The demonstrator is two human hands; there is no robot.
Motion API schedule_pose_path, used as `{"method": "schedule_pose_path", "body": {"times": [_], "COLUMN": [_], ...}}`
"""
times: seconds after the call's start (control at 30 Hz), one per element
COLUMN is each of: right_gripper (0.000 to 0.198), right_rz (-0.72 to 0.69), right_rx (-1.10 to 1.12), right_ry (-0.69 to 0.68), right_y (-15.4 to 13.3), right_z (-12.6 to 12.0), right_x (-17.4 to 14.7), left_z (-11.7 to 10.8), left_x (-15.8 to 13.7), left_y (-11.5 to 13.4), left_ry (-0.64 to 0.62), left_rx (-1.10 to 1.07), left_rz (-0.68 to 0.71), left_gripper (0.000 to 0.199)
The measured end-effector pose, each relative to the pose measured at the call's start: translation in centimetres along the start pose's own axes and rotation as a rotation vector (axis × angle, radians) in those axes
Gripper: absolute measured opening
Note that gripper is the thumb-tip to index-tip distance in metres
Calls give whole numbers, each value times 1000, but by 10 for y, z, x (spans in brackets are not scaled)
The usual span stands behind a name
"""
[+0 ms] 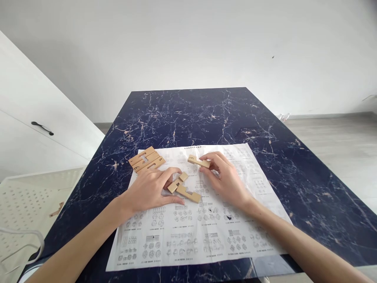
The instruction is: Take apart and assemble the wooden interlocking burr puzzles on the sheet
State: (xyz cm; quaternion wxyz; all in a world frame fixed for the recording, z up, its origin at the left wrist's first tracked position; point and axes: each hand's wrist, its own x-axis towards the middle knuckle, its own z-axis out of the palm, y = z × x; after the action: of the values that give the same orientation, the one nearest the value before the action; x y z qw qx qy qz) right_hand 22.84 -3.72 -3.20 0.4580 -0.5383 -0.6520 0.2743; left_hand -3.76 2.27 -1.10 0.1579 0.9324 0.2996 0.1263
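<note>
My right hand point(222, 173) pinches one end of a notched wooden puzzle piece point(193, 159), which bears a dark number. My left hand point(154, 186) rests with thumb and index finger spread around two more notched pieces. One of these, an upper-left piece point(177, 183), lies slanted by the index fingertip; whether they touch is unclear. The other, a lower-right piece point(190, 194), lies against it on the paper, beyond the thumb tip. Behind my left hand are flat wooden pieces point(147, 157) side by side, marked with numbers and partly covered by the hand.
A creased printed sheet point(182, 253) with rows of small diagrams lies under my hands on the dark blue marbled table point(182, 118). To the left stand a white cabinet point(59, 118) and a pale perforated surface point(38, 196) with a white cable. A white wall rises behind.
</note>
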Motion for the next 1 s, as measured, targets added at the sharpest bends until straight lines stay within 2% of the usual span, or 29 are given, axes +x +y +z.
{"method": "schedule_pose_path", "body": {"times": [0.17, 0.27, 0.37, 0.47, 0.6, 0.67, 0.8, 0.9, 1.0], "right_gripper": [17, 17, 19, 20, 40, 36, 16, 11, 8], "right_rz": [35, 1, -118, -266, -362, -332, -188, -135, -128], "right_rx": [-60, -149, -183, -170, -226, -244, -280, -330, -324], "right_ry": [-34, -20, 2, -91, -179, -145, -18, -61, -66], "right_y": [1, -1, -3, -7, -9, -9, -2, 5, 8], "right_z": [0, 0, -2, -4, -3, -2, -4, -6, -6], "right_x": [-2, -3, -4, -6, -8, -8, -5, -3, -1], "left_z": [-8, -12, -15, -16, -13, -11, -9, -9, -9], "left_x": [1, 1, 2, 2, 2, 2, 2, 3, 4], "left_y": [0, 1, 3, 4, 2, 1, -2, -2, -1], "left_ry": [-77, -89, -112, -111, -80, -63, -25, 4, 36], "left_rx": [-42, -43, -47, -57, -59, -46, -7, 44, 44], "left_rz": [-35, -35, -47, -58, -70, -83, -93, -84, -101], "left_gripper": [63, 57, 55, 54, 52, 52, 50, 31, 31]}}
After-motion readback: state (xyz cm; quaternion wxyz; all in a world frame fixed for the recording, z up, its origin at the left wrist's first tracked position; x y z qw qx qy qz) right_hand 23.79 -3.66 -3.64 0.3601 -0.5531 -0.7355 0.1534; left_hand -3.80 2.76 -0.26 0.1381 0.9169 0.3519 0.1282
